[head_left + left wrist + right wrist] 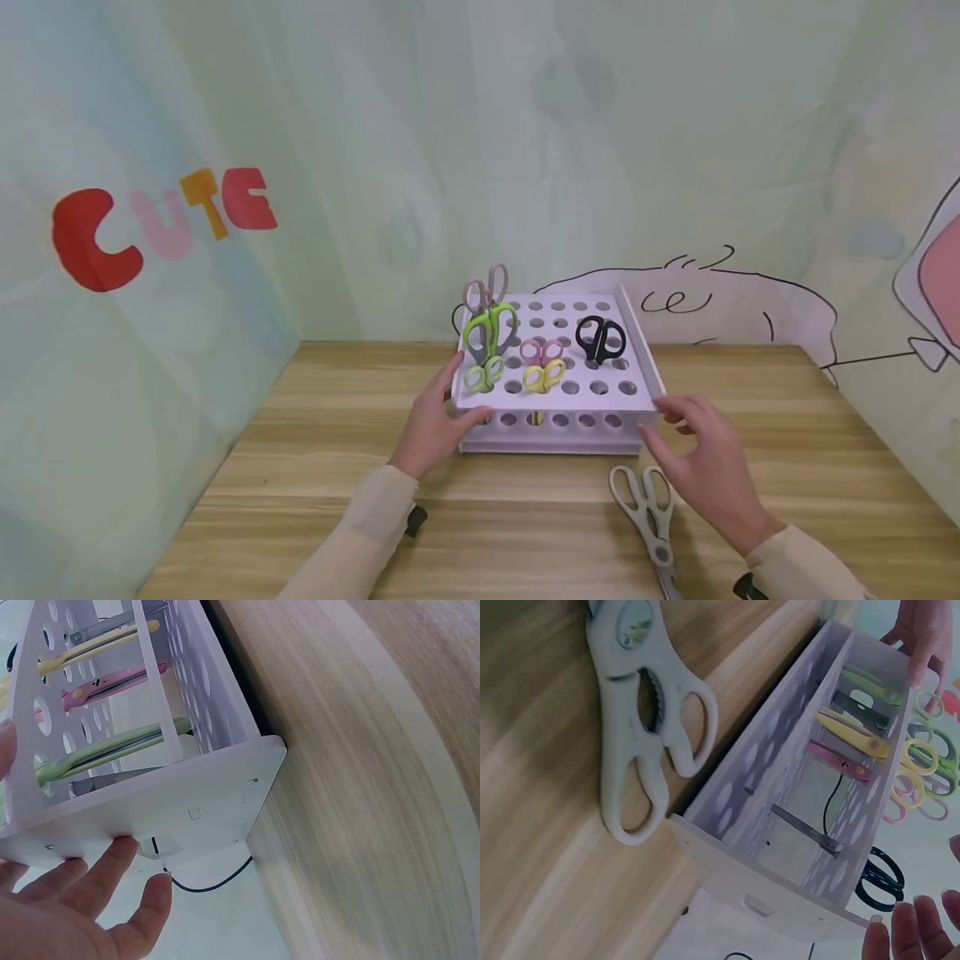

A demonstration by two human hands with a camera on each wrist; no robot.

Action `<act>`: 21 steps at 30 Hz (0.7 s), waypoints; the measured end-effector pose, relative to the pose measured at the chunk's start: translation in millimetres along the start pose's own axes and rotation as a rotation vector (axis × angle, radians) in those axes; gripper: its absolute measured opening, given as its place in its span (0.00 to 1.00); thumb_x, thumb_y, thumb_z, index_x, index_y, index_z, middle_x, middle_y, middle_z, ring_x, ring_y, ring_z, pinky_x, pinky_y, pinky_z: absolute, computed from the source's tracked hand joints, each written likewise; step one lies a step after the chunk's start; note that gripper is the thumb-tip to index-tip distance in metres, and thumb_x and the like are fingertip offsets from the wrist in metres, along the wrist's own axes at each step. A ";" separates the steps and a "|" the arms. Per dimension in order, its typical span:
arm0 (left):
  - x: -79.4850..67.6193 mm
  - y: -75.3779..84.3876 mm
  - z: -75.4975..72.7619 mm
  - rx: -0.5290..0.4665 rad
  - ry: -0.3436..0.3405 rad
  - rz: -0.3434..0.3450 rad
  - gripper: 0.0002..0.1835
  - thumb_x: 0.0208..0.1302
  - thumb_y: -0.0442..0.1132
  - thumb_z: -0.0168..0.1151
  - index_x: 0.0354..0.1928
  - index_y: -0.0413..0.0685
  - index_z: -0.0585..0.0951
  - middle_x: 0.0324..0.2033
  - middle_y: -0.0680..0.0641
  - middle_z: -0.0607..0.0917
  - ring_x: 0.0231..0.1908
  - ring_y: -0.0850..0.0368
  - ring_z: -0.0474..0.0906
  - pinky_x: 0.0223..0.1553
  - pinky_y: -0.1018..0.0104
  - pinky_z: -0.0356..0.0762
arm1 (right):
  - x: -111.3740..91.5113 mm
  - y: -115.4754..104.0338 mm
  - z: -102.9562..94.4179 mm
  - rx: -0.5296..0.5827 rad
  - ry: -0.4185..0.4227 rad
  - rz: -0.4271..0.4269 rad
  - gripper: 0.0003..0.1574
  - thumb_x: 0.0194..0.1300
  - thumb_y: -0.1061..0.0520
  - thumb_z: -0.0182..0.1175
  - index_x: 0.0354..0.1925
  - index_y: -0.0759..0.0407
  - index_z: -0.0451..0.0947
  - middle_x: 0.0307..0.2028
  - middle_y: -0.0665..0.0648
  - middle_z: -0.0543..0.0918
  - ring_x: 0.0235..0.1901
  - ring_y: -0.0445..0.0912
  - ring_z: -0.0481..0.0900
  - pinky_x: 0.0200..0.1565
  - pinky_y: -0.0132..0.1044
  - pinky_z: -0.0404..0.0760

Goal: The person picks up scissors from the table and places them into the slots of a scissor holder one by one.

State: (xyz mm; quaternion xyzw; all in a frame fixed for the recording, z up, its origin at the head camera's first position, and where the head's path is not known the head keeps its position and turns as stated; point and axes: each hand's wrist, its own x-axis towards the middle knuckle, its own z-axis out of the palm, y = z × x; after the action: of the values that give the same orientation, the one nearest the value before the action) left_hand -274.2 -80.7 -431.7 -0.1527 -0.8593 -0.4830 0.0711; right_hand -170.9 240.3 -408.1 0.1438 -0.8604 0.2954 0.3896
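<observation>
A white two-tier rack (555,405) with round holes holds several scissors upright, blades down. Along its left side stand mauve-handled scissors (489,302), bright green scissors (491,329) and small pale green scissors (483,379). Pink scissors (541,359) and yellow scissors (542,383) sit mid-rack; black-handled scissors (599,353) stand further right. My left hand (431,425) holds the rack's left front corner, thumb on the front edge, fingers against the side panel. At the right front corner, my right hand (708,462) has loosely bent fingers, fingertips right at the edge.
Large off-white kitchen scissors (662,553) lie on the wooden table (525,533) in front of the rack, handles toward it, near my right hand. Behind the table hangs a printed cloth backdrop (450,167), which also runs along both sides.
</observation>
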 end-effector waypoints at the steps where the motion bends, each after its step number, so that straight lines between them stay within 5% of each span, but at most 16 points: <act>1: 0.2 -0.2 0.1 0.001 0.001 0.002 0.51 0.54 0.49 0.76 0.77 0.57 0.58 0.72 0.48 0.65 0.62 0.45 0.71 0.62 0.52 0.71 | -2.4 1.1 0.2 0.000 -0.002 -0.002 0.21 0.45 0.71 0.75 0.41 0.69 0.81 0.37 0.59 0.82 0.35 0.47 0.78 0.38 0.19 0.74; 12: 1.4 -0.6 -0.3 0.012 0.000 0.002 0.51 0.54 0.49 0.76 0.77 0.57 0.58 0.72 0.49 0.64 0.61 0.44 0.72 0.62 0.52 0.71 | -28.5 9.7 7.2 -0.088 -0.198 0.196 0.16 0.49 0.65 0.75 0.39 0.66 0.84 0.36 0.56 0.81 0.33 0.50 0.79 0.32 0.44 0.81; 17: 0.2 -0.1 -1.1 0.001 -0.003 0.003 0.50 0.54 0.48 0.76 0.77 0.57 0.58 0.72 0.48 0.65 0.61 0.44 0.72 0.62 0.51 0.71 | -36.8 11.1 7.9 -0.130 -0.382 0.308 0.27 0.51 0.58 0.75 0.47 0.72 0.81 0.41 0.66 0.80 0.39 0.59 0.79 0.40 0.55 0.80; 21: 0.1 0.7 -1.2 -0.006 -0.003 0.004 0.50 0.55 0.48 0.76 0.77 0.57 0.58 0.72 0.48 0.65 0.62 0.44 0.72 0.62 0.51 0.71 | -41.3 14.0 11.9 -0.160 -0.445 0.326 0.35 0.50 0.53 0.77 0.49 0.75 0.78 0.42 0.69 0.78 0.40 0.63 0.79 0.44 0.60 0.79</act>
State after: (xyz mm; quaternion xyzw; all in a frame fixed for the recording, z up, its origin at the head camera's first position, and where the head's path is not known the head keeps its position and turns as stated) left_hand -274.1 -81.4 -430.5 -0.1555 -0.8577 -0.4850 0.0702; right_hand -157.4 244.6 -451.0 0.0335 -0.9570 0.2467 0.1487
